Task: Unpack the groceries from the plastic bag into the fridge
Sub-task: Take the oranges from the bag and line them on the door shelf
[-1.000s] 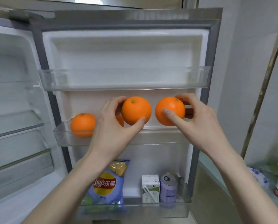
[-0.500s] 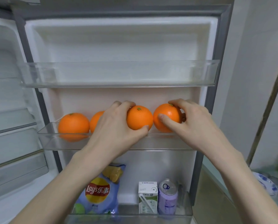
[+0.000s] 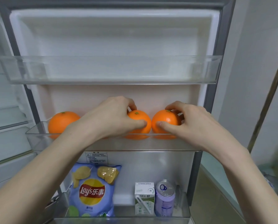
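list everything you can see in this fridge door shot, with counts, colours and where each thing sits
round oranges: three visible, orange, in the middle door shelf; one far left, one under the left hand, one under the right hand; another may sit hidden behind the left hand
clear plastic top door shelf: one, transparent, nothing visible in it
clear plastic middle door shelf: one, transparent, holds the oranges
Lay's crisp bag: one, blue with yellow and red logo, bottom door shelf, left
small drink carton: one, white and green, bottom shelf, right of the bag
lilac drink can: one, upright, beside the carton
left hand: fingers around the middle orange
right hand: fingers around the right orange
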Available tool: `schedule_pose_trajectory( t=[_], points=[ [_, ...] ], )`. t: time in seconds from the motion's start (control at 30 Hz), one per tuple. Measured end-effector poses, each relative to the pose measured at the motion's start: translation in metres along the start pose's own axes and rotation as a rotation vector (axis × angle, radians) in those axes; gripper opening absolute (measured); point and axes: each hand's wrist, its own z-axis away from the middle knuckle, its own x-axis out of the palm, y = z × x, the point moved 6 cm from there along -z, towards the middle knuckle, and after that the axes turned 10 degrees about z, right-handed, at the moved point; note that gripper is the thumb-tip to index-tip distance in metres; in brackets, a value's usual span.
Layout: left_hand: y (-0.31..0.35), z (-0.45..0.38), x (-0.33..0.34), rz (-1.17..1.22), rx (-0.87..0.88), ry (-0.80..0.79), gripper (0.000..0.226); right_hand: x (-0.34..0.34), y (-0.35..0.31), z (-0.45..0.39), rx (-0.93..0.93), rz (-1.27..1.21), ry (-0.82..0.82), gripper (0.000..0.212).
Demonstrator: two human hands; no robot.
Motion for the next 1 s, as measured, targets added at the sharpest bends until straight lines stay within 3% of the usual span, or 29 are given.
schedule_pose_trajectory(
  t=[0.17,0.33,0.57,1.0],
  points=[
    [-0.003,0.002,-0.001,0.007,0.002,0.039,0.047,-0.001,-0.001,0.000,-0.013,-0.006,-0.012,0.071],
    [-0.006,0.004,-0.004,-0.069,-0.017,0.072,0.045,0.001,-0.002,0.000,-0.015,0.008,-0.004,0.070],
    [-0.009,0.011,0.003,-0.051,0.029,0.105,0.070,-0.001,-0.003,0.003,-0.014,0.002,0.021,0.072],
    [-0.027,0.046,-0.007,0.083,0.300,0.385,0.051,-0.008,-0.020,0.037,-0.026,0.019,0.269,0.055]
  ],
)
